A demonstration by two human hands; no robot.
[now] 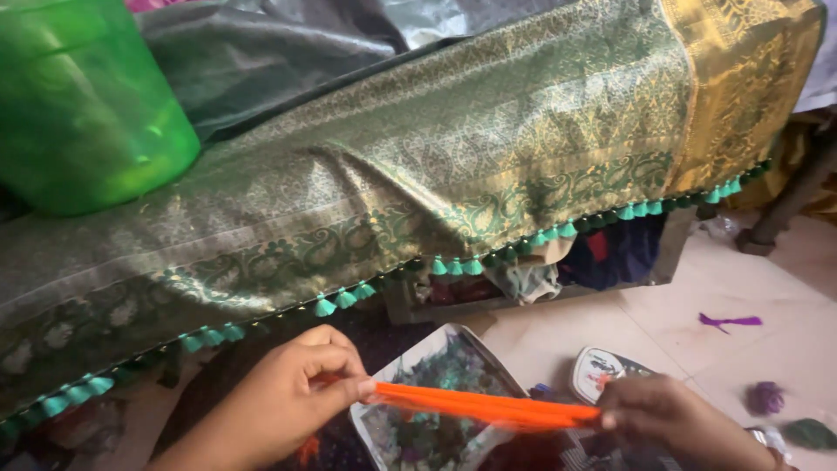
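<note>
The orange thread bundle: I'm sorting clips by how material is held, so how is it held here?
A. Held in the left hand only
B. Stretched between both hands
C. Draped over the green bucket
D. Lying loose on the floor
B: the orange thread bundle runs taut from the pinching left hand to the right hand, above a tray of scraps and clear of the floor.
</note>
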